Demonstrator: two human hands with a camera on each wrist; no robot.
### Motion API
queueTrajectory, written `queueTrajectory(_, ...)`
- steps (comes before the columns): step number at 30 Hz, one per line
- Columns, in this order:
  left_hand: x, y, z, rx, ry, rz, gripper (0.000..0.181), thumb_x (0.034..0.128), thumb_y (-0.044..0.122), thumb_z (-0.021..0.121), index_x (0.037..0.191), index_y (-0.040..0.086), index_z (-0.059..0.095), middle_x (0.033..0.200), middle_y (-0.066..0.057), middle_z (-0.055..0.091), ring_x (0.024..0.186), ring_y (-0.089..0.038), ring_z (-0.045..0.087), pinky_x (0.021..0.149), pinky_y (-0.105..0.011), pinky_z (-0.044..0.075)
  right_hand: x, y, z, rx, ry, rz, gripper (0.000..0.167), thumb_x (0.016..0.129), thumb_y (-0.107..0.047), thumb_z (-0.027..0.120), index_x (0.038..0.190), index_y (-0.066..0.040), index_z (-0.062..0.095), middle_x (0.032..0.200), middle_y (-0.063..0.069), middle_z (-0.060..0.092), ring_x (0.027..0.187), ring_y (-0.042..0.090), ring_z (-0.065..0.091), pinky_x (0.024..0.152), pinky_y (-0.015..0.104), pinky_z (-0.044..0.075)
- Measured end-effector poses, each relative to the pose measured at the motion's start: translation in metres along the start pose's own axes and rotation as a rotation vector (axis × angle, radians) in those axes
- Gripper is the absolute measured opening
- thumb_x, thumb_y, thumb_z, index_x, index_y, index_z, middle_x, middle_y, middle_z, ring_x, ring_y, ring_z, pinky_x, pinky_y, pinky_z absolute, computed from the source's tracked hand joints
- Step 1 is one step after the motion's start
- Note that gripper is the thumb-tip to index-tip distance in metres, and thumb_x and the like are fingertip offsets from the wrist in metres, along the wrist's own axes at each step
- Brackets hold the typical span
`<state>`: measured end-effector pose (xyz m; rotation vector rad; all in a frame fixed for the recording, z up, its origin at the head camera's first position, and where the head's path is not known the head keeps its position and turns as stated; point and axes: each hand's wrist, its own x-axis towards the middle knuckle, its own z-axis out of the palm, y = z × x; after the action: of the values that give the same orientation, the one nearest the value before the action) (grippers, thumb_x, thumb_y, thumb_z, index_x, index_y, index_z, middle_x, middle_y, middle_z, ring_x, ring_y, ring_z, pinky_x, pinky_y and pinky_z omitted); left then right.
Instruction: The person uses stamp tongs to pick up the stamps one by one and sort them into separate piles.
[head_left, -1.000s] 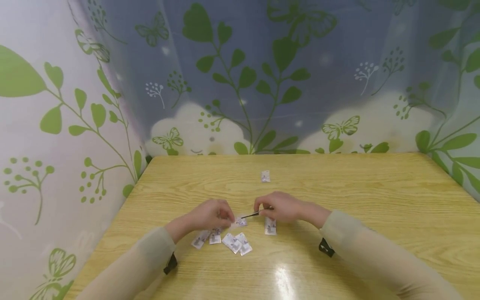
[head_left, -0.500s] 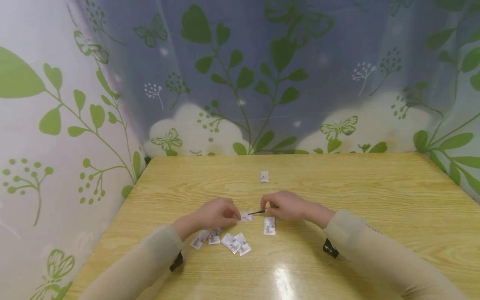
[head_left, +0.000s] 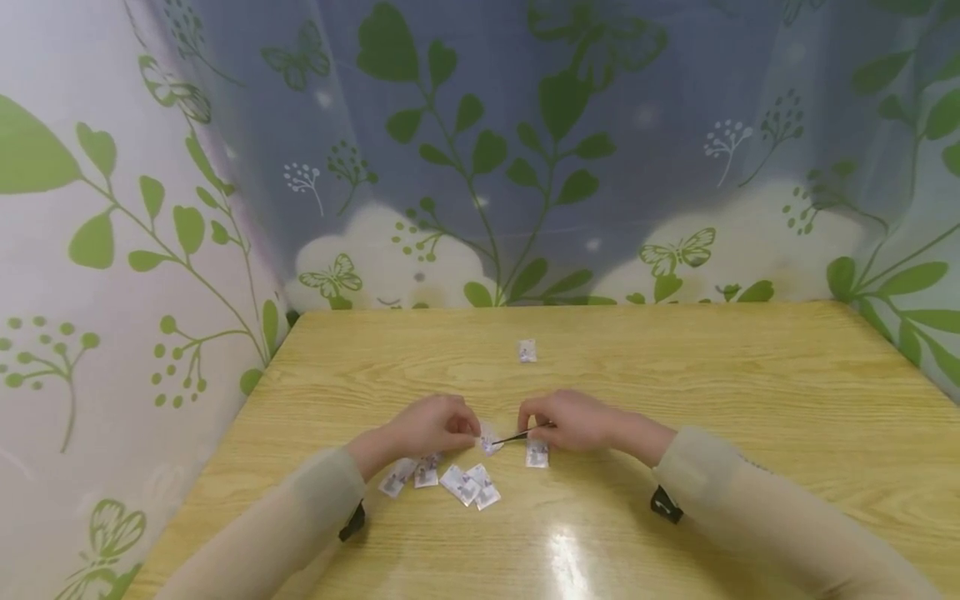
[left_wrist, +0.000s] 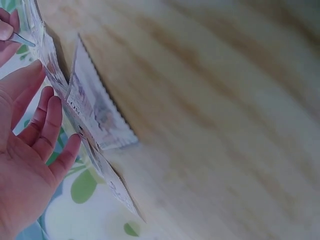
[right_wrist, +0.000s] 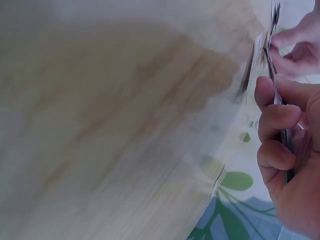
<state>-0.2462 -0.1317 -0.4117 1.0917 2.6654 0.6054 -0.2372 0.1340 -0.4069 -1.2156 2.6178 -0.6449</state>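
My left hand [head_left: 438, 423] pinches a small printed plastic packet [head_left: 490, 439] by its left edge; the outer fingers are loosely spread in the left wrist view. My right hand [head_left: 573, 419] grips slim dark metal tweezers [head_left: 513, 437]. Their tip reaches left onto the held packet. In the right wrist view the tweezers [right_wrist: 283, 135] lie between thumb and curled fingers, and the left hand [right_wrist: 300, 50] is just beyond the tip. Below the right hand lies another packet [head_left: 537, 454], its upper part hidden by the fingers.
Several similar packets [head_left: 457, 485] lie on the wood-grain table [head_left: 675, 517] below and left of the hands, some overlapping. One packet [head_left: 527, 351] lies alone farther back. A leaf-patterned curtain [head_left: 450, 167] hangs behind the table's far edge.
Both hands first shifted right with the held packet and tweezers. Since then the packet has tilted, and the right hand and tweezer tip have come slightly lower, covering more of the packet beneath.
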Motion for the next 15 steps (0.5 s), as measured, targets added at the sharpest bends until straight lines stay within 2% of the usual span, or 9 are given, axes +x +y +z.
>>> queueTrajectory(7, 0.001, -0.002, 0.002, 0.007, 0.007, -0.004, 0.006, 0.0896, 0.025, 0.070, 0.091, 0.020, 0.068, 0.081, 0.012, 0.056, 0.073, -0.005, 0.053, 0.068, -0.027, 0.046, 0.006, -0.008, 0.007, 0.014, -0.018, -0.039, 0.009, 0.095, -0.013, 0.060, 0.100, -0.020, 0.063, 0.070, -0.013, 0.056, 0.059, 0.004, 0.046, 0.057, 0.025, 0.041)
queueTrajectory(15, 0.002, 0.000, 0.003, 0.033, 0.011, -0.003, 0.004, 0.0891, 0.023, 0.071, 0.092, 0.022, 0.067, 0.080, 0.011, 0.054, 0.071, -0.006, 0.051, 0.065, -0.027, 0.045, 0.006, -0.011, 0.004, 0.019, -0.011, 0.002, 0.007, 0.096, -0.013, 0.060, 0.100, -0.018, 0.063, 0.068, -0.011, 0.055, 0.059, 0.004, 0.044, 0.056, 0.025, 0.038)
